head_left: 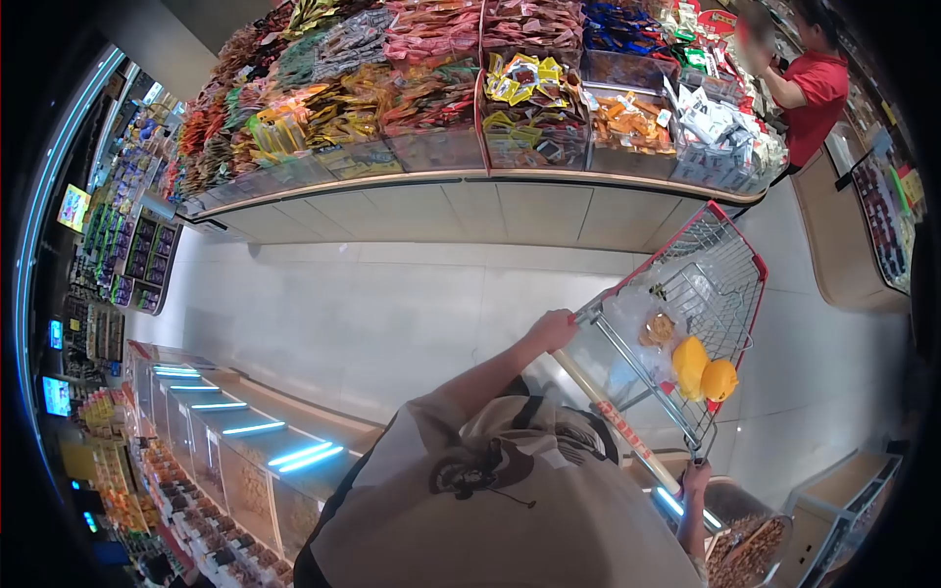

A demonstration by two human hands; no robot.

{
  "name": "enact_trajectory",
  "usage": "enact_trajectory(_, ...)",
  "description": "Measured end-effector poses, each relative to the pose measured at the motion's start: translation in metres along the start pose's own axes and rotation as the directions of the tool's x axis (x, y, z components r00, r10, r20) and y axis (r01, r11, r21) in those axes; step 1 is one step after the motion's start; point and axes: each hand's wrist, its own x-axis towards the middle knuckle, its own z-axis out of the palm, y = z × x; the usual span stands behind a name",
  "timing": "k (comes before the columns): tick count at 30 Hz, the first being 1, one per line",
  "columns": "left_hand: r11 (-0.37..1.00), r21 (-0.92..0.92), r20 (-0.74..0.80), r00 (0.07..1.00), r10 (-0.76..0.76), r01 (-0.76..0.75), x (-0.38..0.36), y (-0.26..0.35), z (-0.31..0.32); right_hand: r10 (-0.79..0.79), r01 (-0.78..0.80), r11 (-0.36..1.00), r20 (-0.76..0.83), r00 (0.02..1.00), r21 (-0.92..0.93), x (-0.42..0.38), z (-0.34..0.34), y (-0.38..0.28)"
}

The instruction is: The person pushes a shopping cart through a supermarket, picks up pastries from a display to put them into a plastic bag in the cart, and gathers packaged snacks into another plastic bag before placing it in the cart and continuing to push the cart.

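A wire shopping cart [720,284] with red trim stands in front of me, angled to the right. My left hand [552,331] is closed around the left end of its handle [618,421]. At the handle's right end, near the cart's lower corner, my right hand [696,477] is closed on the cart. Inside the basket lie two yellow-orange fruits [690,367], side by side, and a clear plastic bag [655,330] with something brown in it.
A long counter [392,211] of packaged snacks runs across the front. A person in red [819,93] stands at its right end. Glass-fronted bins [230,446] line the lower left; a curved display [848,230] is at right. Tiled floor [333,304] lies between.
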Motion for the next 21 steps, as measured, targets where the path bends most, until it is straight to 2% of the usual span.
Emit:
enact_trajectory(1,0.999,0.021,-0.038,0.999,0.029,-0.029,-0.003,-0.001,0.004,0.0,0.0,1.0,-0.001,1.0,0.02,0.003,0.001,0.007)
enact_trajectory(4,1.0,-0.015,-0.022,1.0,-0.011,0.011,-0.014,0.001,0.014,-0.011,0.011,1.0,0.017,1.0,0.019,0.008,-0.009,0.017)
enact_trajectory(7,0.979,-0.121,0.132,0.98,-0.149,0.165,-0.042,0.021,0.024,-0.202,0.196,0.978,-0.082,0.976,-0.067,0.072,-0.015,0.119)
enact_trajectory(10,0.976,-0.144,0.085,0.984,-0.154,0.165,-0.07,0.027,0.06,-0.267,0.259,0.957,-0.053,0.962,-0.13,0.076,-0.053,0.107)
enact_trajectory(11,0.982,-0.13,0.119,0.985,-0.122,0.138,-0.076,0.024,0.076,-0.295,0.287,0.946,-0.032,0.955,-0.149,0.076,-0.068,0.103)
enact_trajectory(13,0.991,-0.105,0.183,0.981,-0.059,0.079,-0.082,0.012,0.109,-0.28,0.27,0.933,-0.011,0.96,-0.239,0.093,-0.094,0.11)
enact_trajectory(15,0.994,-0.084,0.29,0.956,-0.036,0.063,-0.101,0.027,0.123,-0.269,0.253,0.914,-0.006,0.963,-0.316,0.117,-0.118,0.133)
enact_trajectory(16,0.996,-0.072,0.342,0.939,-0.025,0.053,-0.109,0.034,0.13,-0.272,0.22,0.867,-0.054,0.961,-0.446,0.119,-0.127,0.128)
enact_trajectory(18,0.995,0.018,0.448,0.891,0.08,-0.098,-0.119,0.038,0.142,-0.293,0.122,0.733,-0.15,0.944,-0.669,0.12,-0.151,0.122)
enact_trajectory(20,0.998,-0.018,0.571,0.819,0.057,-0.057,-0.144,0.071,0.133,-0.221,-0.024,0.738,-0.275,0.936,-0.674,0.124,-0.167,0.126)
enact_trajectory(21,0.996,0.015,0.585,0.809,0.061,-0.086,-0.148,0.074,0.142,-0.185,-0.096,0.737,-0.337,0.923,-0.669,0.128,-0.175,0.127)
